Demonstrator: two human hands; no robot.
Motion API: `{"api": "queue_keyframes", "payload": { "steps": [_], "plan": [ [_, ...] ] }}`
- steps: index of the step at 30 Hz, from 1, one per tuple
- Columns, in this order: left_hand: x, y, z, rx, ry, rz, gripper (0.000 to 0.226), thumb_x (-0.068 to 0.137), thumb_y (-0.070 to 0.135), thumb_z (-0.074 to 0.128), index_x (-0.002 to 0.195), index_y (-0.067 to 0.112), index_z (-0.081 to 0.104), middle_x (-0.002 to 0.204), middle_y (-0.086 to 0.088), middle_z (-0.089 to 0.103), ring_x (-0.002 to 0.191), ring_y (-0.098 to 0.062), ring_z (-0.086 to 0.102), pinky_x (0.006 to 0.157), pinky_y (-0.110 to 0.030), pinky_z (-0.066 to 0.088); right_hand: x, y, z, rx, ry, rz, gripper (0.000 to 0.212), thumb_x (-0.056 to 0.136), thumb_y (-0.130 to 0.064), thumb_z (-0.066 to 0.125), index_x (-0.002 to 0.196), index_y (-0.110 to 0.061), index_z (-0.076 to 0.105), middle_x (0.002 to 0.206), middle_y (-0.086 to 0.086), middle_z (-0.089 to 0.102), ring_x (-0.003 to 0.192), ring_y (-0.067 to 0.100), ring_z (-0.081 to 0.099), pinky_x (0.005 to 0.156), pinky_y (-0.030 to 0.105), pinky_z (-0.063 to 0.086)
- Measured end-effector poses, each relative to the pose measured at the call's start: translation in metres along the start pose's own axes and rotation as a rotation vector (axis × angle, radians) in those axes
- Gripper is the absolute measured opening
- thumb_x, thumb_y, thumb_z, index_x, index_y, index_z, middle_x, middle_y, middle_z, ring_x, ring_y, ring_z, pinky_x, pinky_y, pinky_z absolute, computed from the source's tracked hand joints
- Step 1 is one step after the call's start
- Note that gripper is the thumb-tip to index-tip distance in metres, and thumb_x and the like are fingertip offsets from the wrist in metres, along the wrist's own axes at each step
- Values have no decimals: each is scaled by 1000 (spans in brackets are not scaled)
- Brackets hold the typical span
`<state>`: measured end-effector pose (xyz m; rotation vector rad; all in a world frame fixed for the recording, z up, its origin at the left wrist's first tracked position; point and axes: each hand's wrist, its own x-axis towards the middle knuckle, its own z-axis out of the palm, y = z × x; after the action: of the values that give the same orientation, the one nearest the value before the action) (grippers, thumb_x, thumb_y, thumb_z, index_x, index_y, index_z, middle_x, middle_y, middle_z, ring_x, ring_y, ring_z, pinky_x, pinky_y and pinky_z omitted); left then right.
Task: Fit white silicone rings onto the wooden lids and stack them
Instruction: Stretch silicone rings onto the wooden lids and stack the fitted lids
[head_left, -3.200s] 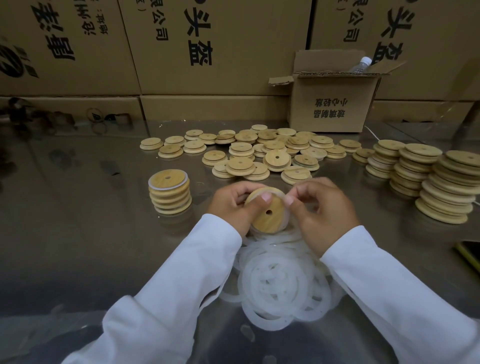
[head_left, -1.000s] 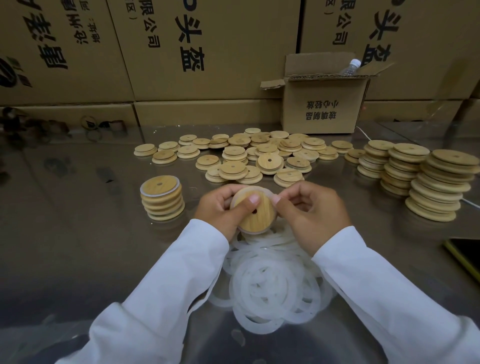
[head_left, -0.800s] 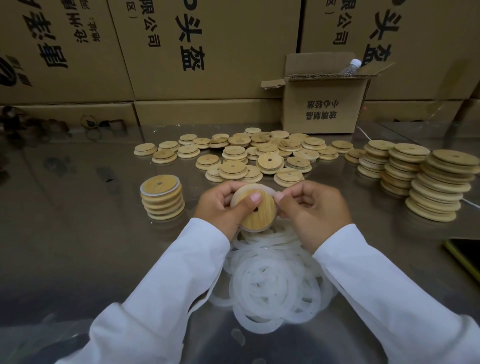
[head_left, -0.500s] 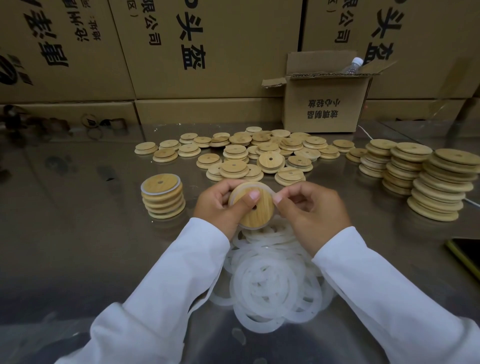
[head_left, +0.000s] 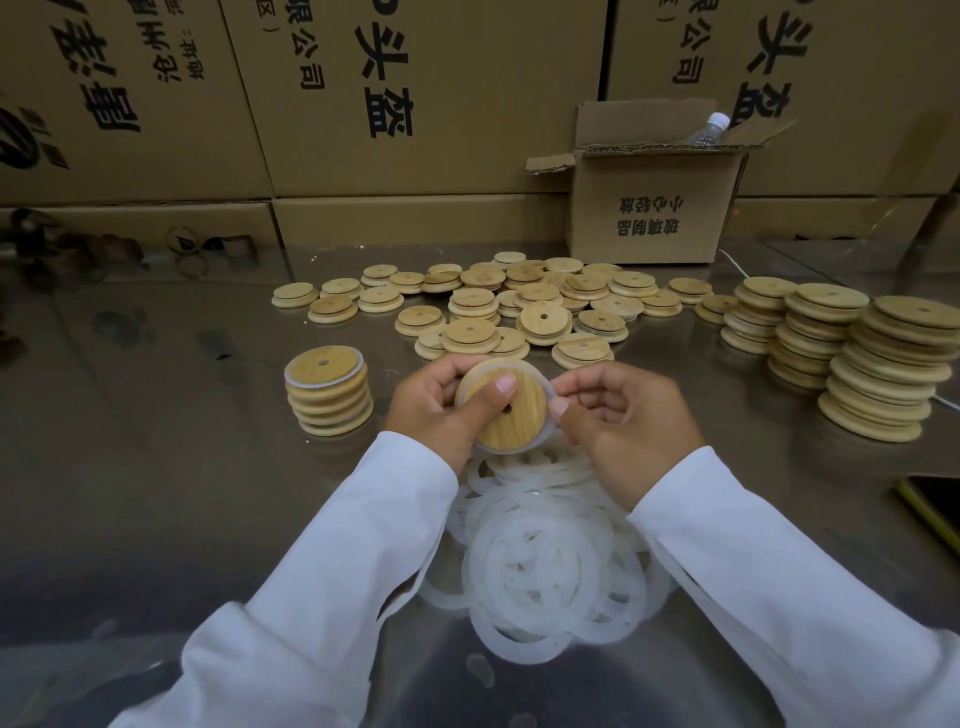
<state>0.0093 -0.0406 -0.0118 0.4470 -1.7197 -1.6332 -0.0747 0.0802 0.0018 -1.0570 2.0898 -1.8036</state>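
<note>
**Seating a ring on a lid.** Dial centred on the held lid, twelve o'clock pointing away from the person.

Nearest, at six o'clock, a pile of loose rings lies on the steel table.

Above the pile, the left hand grips a wooden lid. Its fingers are curled round the nine-o'clock edge and its thumb is pressed on the face beside the centre hole.

The right hand, at three o'clock, pinches a silicone ring between thumb and forefinger against the lid's rim. The ring shows as a pale band from about twelve through three to six o'clock. The arc under the left fingers is hidden, so full seating cannot be told.

The step in hand is judged to be the last of the fitting. The ring is around the lid and is being worked into place at three o'clock.

The next move probably calls for:
- checking the hidden arc and pressing the band even;
- carrying the lid to nine o'clock, where the finished stack stands near, its top lid ringed;
- setting it down flat and centred, so the column does not lean.

At twelve o'clock, loose lids lie scattered. At two o'clock, well apart, stand tall stacks of lids.

Farthest, at one o'clock, an open carton holds a bottle.
</note>
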Motion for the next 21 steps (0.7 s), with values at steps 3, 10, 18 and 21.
{"api": "queue_keyframes", "payload": {
  "steps": [3,10,18,21],
  "plan": [
    [0,1,0,-24,-16,-16,18,76,15,67,93,9,66,83,-12,69,78,-24,64,76,-36,52,0,-2,-1,43,-11,-1,25,82,-1,64,73,-24,63,71,-5,64,62,5,58,62,13,50],
    [0,9,-3,-27,96,20,9,76,16,69,85,19,67,72,4,69,71,-12,65,66,-30,52,3,0,-5,87,2,66,17,80,-10,68,86,-24,62,69,-1,63,55,4,58,60,14,48],
    [16,33,-50,-81,657,259,12,78,19,72,88,24,66,75,14,68,69,4,64,62,-12,49,5,4,-7,38,27,115,16,83,-10,64,91,-23,62,67,-1,61,52,-1,58,64,19,44],
    [20,28,-66,-13,856,122,17,79,25,70,95,22,67,86,8,67,69,1,63,57,-8,48,6,6,-6,14,29,127,16,83,-10,64,88,-25,61,69,0,62,51,-2,58,60,16,44]
  ]
}}
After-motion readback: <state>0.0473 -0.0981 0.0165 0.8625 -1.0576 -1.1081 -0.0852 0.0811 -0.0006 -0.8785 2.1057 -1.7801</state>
